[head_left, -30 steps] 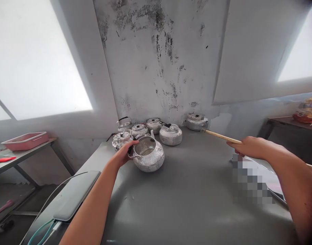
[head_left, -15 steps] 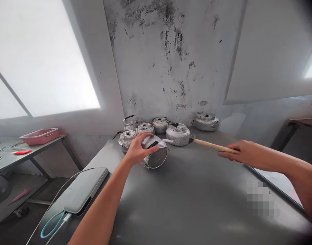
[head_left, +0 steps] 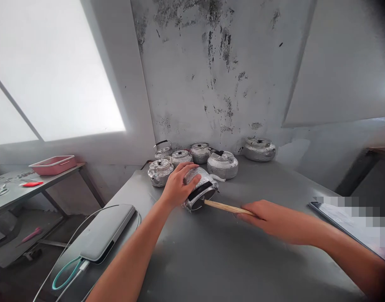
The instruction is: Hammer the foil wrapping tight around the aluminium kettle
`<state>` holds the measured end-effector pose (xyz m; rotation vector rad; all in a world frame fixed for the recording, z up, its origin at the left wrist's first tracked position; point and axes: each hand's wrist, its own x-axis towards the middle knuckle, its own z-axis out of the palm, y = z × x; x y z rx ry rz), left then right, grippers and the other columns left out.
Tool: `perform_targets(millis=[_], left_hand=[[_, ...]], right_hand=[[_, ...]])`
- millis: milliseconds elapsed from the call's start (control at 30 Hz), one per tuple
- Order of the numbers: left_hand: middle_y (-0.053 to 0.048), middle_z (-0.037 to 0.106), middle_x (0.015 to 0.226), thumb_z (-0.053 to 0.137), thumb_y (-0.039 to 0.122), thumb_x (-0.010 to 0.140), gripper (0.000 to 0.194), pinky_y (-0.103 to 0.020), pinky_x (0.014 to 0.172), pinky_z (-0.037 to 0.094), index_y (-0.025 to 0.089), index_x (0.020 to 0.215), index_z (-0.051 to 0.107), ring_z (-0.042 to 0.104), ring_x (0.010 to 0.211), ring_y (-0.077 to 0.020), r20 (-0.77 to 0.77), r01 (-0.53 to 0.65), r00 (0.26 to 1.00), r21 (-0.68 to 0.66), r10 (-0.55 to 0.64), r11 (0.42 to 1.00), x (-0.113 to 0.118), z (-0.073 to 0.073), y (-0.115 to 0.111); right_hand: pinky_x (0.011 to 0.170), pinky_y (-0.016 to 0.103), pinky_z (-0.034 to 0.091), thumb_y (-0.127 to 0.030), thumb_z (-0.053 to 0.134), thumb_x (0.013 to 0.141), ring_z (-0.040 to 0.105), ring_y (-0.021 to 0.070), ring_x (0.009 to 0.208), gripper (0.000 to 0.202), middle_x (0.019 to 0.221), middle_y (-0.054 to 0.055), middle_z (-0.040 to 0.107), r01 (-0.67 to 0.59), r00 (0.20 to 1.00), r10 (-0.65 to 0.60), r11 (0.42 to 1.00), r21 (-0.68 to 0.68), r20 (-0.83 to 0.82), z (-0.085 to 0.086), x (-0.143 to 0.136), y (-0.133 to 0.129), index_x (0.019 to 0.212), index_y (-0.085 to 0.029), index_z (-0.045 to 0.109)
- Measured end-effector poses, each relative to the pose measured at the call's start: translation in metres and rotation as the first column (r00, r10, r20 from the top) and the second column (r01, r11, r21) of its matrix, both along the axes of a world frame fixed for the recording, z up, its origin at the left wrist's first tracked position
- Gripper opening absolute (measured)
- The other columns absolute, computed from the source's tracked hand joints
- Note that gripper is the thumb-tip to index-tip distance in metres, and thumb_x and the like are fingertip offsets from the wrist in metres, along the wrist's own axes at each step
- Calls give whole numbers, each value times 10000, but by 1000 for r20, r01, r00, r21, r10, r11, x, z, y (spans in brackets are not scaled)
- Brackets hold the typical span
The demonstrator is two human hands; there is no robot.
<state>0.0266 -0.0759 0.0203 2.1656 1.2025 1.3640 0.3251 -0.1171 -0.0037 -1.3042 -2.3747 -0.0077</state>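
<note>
My left hand [head_left: 179,184] is closed over the body of a silvery metal kettle [head_left: 197,175]. The kettle lies tipped on the table with its round opening towards me, its spout pointing right and its black handle grip across the front. My right hand [head_left: 258,214] grips the wooden handle of a hammer [head_left: 226,207]. The hammer's far end is inside the kettle's opening, so its dark head is mostly hidden. Just behind my left hand stand other metal kettles, the closest being a dented one [head_left: 161,172] with a lid.
Several more kettles stand by the stained wall, including one at the far right [head_left: 260,149]. A grey power bank [head_left: 107,233] with cables lies on the table's left side, a flat screen-like device [head_left: 340,226] on its right. A pink basket [head_left: 53,165] sits on a side table.
My right hand has moved left and down, bringing the hammer's head from beside the kettle into its opening. The kettle has turned a little under my left hand, its handle grip shifting right and down.
</note>
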Motion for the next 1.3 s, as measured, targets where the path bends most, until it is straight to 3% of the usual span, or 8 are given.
perform_targets(millis=[100,267,400,633,833,933,1100,1300], left_hand=[[-54,632,1296,680,423,884,373,-347,964,467,270,1224,692,641,1027,-272,-17,8,1000,-4,-8,1000,1,3,4],[-59,662,1289,672,422,874,463,-393,1069,412,242,1300,641,587,1210,-321,-197,41,980,-9,-42,999,8,13,17],[-85,678,1260,650,458,865,444,-436,1093,377,221,1240,679,581,1196,-363,-310,27,949,-86,-53,996,22,22,29],[-95,679,856,852,464,618,354,-453,1038,377,226,825,693,536,1183,-445,-160,51,982,-294,-102,954,60,34,49],[-132,677,897,826,414,643,295,-478,1021,361,195,760,667,536,1179,-463,-274,-7,959,-257,-65,966,81,32,54],[-117,688,980,767,469,701,313,-422,1005,387,197,829,679,558,1161,-402,-352,8,933,-197,-79,980,77,33,49],[-43,705,1101,565,650,822,496,-355,882,471,278,1134,665,640,1015,-288,-646,-73,763,-131,-30,989,64,41,39],[-9,746,1033,578,685,805,528,-340,817,504,328,1178,687,675,962,-284,-673,-64,739,-118,-32,991,57,42,38]], right_hand=[[398,269,346,-536,374,987,496,139,448,455,610,-5,610,-57,998,46,936,-348,-38,-3,-17,-3,687,-249,558],[385,268,340,-542,360,980,446,134,444,455,580,-7,524,-26,983,-73,857,-514,-171,-12,-42,-8,649,-235,421],[382,278,394,-611,311,972,432,129,438,483,597,-15,436,-9,955,-195,732,-682,-222,-12,-53,-14,667,-242,376],[435,247,339,-709,316,939,366,120,529,531,656,-26,402,-37,906,-266,724,-689,-328,-9,-51,-14,714,-235,395],[462,246,361,-731,320,928,392,130,576,549,685,-20,418,-40,878,-322,689,-723,-356,-9,-45,-9,767,-228,470],[456,238,367,-755,313,919,379,117,563,570,677,-30,412,-70,863,-342,649,-758,-373,-8,-49,-11,776,-223,465],[437,222,378,-714,299,948,368,94,522,523,668,-52,395,-139,830,-358,610,-780,-428,-17,-61,-18,828,-226,446],[400,194,352,-588,250,1005,354,65,448,438,636,-70,389,-156,811,-392,570,-807,-434,-31,-72,-23,836,-225,429]])
